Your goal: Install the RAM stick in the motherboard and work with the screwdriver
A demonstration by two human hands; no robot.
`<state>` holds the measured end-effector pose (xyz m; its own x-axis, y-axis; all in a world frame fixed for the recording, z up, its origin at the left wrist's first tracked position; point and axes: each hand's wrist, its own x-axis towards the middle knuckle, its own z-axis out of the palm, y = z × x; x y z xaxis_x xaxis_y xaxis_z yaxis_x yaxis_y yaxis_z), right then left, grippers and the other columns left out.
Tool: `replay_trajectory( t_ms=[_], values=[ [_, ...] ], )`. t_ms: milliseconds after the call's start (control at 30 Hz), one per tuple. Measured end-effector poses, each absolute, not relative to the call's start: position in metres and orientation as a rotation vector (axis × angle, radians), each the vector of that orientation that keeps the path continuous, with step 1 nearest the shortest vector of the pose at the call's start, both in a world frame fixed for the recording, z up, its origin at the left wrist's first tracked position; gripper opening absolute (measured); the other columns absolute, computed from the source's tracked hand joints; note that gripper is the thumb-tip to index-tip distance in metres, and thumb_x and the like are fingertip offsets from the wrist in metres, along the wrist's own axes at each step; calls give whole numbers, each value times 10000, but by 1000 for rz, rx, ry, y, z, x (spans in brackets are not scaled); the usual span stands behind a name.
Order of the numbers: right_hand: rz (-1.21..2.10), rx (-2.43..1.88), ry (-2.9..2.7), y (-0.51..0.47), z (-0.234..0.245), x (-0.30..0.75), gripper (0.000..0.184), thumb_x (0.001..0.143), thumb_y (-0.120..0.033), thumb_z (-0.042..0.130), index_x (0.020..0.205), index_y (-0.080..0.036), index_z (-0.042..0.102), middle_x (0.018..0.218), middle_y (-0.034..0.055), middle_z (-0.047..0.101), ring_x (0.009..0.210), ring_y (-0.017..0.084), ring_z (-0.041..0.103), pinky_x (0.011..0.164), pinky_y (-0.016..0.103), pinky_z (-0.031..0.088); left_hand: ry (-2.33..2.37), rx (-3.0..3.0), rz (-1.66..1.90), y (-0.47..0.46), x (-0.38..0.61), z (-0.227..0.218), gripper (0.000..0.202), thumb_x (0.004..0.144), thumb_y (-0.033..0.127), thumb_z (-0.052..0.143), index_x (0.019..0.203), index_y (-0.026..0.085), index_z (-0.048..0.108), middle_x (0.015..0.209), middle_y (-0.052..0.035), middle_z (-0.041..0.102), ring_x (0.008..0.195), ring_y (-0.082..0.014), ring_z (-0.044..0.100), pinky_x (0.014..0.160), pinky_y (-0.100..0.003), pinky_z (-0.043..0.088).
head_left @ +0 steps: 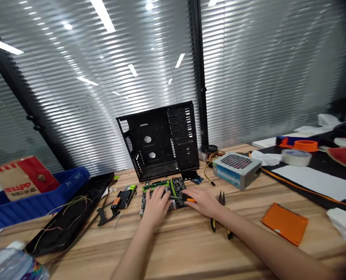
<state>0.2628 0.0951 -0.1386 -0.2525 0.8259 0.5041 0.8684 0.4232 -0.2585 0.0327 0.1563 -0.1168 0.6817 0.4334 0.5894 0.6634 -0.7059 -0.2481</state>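
Green-and-black motherboard (176, 190) lying flat on the light wooden table (257, 249), bottom center of frame, long side seemingly running toward the black steel PC case (158, 142). Left hand (157, 204) is spread over it beside a green RAM stick (157, 185); right hand (202, 202) pinches a small orange-handled tool (191, 200), mostly hidden. Hands close, not touching. Red cardboard box (23, 178) at far left: lettering too blurry to read.
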Motion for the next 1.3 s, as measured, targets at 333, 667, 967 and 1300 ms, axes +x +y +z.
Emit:
replay_trajectory(
  t_ms=[333,667,967,1300],
  values=[
    [-186,-1322,-2133,98,-148,264,359,889,-316,583,1231,-206,597,1125,112,696,1004,253,666,840,382,544,-697,-2395,-738,130,58,-123,257,930,401,525,1122,266,631,1221,-74,640,1194,-244,522,1053,-457,255],
    [-282,-1244,-2197,96,-145,264,405,897,-366,583,1261,-188,584,1071,115,712,926,246,685,789,363,555,-677,-2334,-787,129,61,-130,200,940,377,526,1052,258,643,1196,-56,670,1178,-227,547,1051,-452,249],
    [-315,-1225,-2187,97,-144,263,406,900,-393,573,1249,-187,586,1052,122,716,926,231,685,796,335,548,-747,-2364,-695,127,65,-133,255,944,320,509,1143,236,646,1289,-92,621,1226,-269,519,1064,-470,241],
    [-124,-1227,-2108,98,-146,265,474,841,-404,642,1259,-191,576,1190,130,667,1018,240,664,879,362,535,-747,-2357,-701,138,62,-141,263,963,259,460,1159,225,631,1283,-86,624,1112,-228,579,1064,-459,250]
  ],
)
